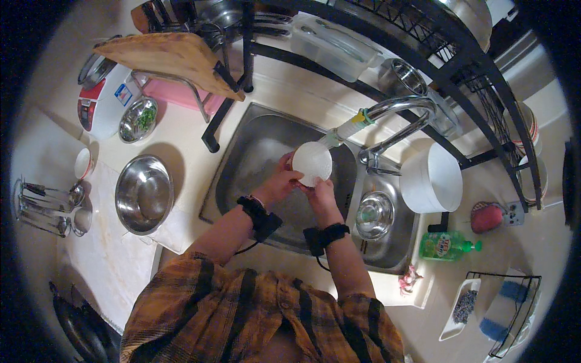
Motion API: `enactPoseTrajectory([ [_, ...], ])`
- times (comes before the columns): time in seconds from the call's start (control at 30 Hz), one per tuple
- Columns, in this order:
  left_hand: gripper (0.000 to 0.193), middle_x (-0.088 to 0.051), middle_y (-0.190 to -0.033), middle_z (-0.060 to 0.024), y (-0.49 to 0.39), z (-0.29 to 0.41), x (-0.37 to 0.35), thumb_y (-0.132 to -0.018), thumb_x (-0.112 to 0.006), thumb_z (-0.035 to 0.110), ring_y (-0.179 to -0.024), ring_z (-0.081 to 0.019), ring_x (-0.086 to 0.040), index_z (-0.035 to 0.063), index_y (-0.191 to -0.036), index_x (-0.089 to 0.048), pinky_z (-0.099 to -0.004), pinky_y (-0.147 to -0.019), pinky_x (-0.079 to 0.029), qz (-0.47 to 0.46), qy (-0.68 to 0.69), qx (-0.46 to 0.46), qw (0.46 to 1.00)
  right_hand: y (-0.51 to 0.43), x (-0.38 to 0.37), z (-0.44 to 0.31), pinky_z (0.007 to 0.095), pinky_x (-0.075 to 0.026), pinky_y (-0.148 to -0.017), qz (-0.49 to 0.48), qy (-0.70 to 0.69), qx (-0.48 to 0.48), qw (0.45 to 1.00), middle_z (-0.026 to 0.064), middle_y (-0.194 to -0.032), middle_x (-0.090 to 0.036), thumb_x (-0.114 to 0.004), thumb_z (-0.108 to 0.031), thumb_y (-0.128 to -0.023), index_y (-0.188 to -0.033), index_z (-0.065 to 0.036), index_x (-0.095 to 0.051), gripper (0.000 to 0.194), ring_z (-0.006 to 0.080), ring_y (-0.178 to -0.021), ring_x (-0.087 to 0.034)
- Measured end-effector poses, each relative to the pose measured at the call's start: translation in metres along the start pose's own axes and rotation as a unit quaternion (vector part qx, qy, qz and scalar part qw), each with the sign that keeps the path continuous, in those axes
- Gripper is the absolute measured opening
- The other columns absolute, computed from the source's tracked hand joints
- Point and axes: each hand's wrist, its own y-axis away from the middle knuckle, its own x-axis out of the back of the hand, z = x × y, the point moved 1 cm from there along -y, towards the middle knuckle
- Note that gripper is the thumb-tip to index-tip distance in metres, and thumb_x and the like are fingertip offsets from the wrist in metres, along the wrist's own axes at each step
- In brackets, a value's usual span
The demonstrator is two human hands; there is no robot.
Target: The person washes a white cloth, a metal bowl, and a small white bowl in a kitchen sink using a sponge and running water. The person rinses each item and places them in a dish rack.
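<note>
A small white bowl is held between both of my hands under the chrome faucet, whose hose-like spout sleeve ends right above it. Water appears to run onto the bowl. My left hand grips its left side, and my right hand holds its near right edge. Both hands are over the large basin of the stainless steel sink. Black bands with small boxes are strapped to both wrists. The undersides of the fingers are hidden.
Right of the basin are a steel bowl, a white pot and a green dish soap bottle. Leftward stand a large steel bowl, a bowl with chopped greens and a wooden cutting board. A black rack arches behind the sink.
</note>
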Motion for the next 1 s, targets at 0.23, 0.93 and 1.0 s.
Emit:
enactPoseTrajectory([
  [0.23,0.062,-0.055,-0.11,-0.011,-0.006,0.008,-0.001,-0.067,-0.065,0.009,-0.1,-0.0227,-0.054,0.0052,-0.125,-0.04,-0.0356,-0.083,-0.047,0.041,-0.407,-0.14,0.902,0.0,0.001,-0.012,0.0284,-0.051,-0.057,-0.016,0.176,-0.064,0.982,0.0149,-0.105,-0.057,-0.039,-0.011,-0.088,-0.12,-0.002,-0.042,0.033,0.0251,-0.083,-0.061],
  [0.93,0.052,-0.054,-0.108,-0.0175,-0.026,-0.021,0.007,-0.08,-0.056,0.027,-0.078,-0.0278,-0.063,-0.0032,-0.119,-0.039,-0.0392,-0.058,-0.056,-0.025,-0.139,0.16,0.977,0.01,0.045,0.0,0.0292,-0.047,-0.055,0.042,-0.023,-0.043,0.998,0.0076,-0.078,-0.059,-0.05,-0.024,-0.081,-0.095,-0.001,-0.052,0.027,0.0196,-0.065,-0.056],
  [1.0,0.05,-0.053,-0.109,-0.0145,-0.026,-0.028,0.008,-0.084,-0.052,0.035,-0.084,-0.0268,-0.06,-0.0036,-0.115,-0.043,-0.0363,-0.063,-0.055,0.037,-0.188,0.142,0.971,0.012,0.046,-0.001,0.0299,-0.049,-0.058,0.063,-0.02,-0.046,0.997,0.0076,-0.081,-0.059,-0.05,-0.025,-0.083,-0.097,-0.001,-0.053,0.028,0.0195,-0.069,-0.057],
])
